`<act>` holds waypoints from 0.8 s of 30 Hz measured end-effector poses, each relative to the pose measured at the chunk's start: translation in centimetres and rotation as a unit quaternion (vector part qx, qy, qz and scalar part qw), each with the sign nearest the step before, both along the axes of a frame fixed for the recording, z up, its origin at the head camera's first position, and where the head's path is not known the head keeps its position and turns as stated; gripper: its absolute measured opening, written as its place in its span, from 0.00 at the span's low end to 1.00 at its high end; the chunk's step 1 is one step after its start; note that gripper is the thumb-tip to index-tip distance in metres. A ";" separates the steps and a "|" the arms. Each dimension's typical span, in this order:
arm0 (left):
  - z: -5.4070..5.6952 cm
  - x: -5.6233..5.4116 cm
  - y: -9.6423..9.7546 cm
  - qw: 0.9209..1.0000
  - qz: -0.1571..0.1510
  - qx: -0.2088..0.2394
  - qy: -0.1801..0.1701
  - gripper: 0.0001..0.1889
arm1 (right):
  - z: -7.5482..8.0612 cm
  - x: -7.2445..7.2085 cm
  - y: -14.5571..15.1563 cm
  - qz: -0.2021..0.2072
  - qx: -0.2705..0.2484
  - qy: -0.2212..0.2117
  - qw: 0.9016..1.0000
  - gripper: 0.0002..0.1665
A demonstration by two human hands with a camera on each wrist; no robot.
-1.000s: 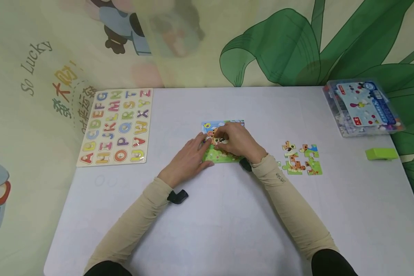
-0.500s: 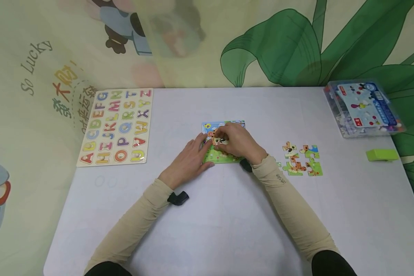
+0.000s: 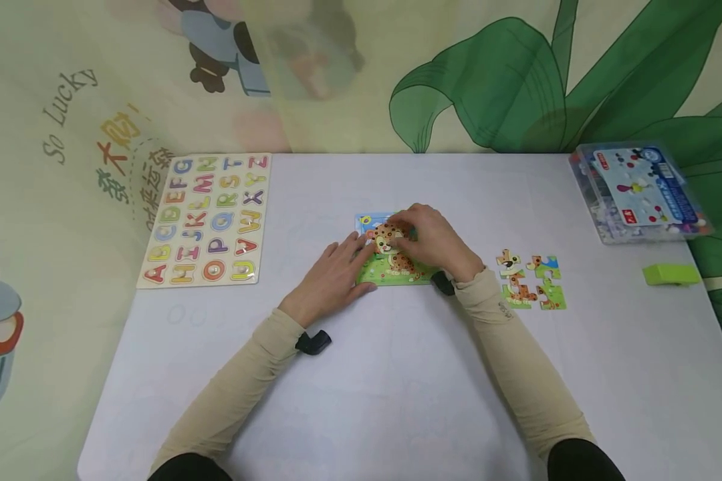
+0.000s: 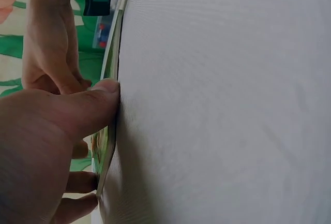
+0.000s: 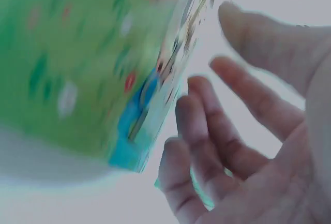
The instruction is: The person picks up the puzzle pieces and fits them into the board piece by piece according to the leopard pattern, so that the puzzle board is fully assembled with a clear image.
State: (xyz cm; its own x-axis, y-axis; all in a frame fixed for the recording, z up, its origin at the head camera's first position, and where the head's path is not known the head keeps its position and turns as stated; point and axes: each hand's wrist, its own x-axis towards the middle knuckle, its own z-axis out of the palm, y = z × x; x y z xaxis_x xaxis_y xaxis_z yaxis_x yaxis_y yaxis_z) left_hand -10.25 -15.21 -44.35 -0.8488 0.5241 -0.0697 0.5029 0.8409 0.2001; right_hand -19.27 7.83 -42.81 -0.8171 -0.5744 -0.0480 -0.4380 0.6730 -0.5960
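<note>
A jigsaw puzzle (image 3: 370,272) with a spotted cub on grass lies at the middle of the table. My left hand (image 3: 325,277) rests against its left side, with the thumb near the front corner. In the left wrist view, the left thumb (image 4: 93,105) touches the puzzle's edge and the other fingertips line its side. Over the upper right part of the puzzle is my right hand (image 3: 438,244), covering some of the picture. The right wrist view shows the right hand (image 5: 243,125) with thumb and fingers apart and nothing between them, beside the blurred puzzle (image 5: 77,69).
Several loose puzzle pieces (image 3: 520,290) lie right of my right forearm. A wooden alphabet board (image 3: 230,258) lies at the back left. At the back right sit a clear plastic box (image 3: 638,190) and a green block (image 3: 670,274). A patterned curtain (image 3: 337,120) hangs behind the table.
My right hand has shifted slightly right and away, its fingers coming off the cub's face, which now shows more. My left hand stays at the puzzle's left side.
</note>
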 end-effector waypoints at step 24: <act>0.8 0.4 2.1 0.998 0.030 -0.054 -0.024 0.41 | -0.2 -0.7 0.8 -0.035 0.041 -0.008 0.998 0.32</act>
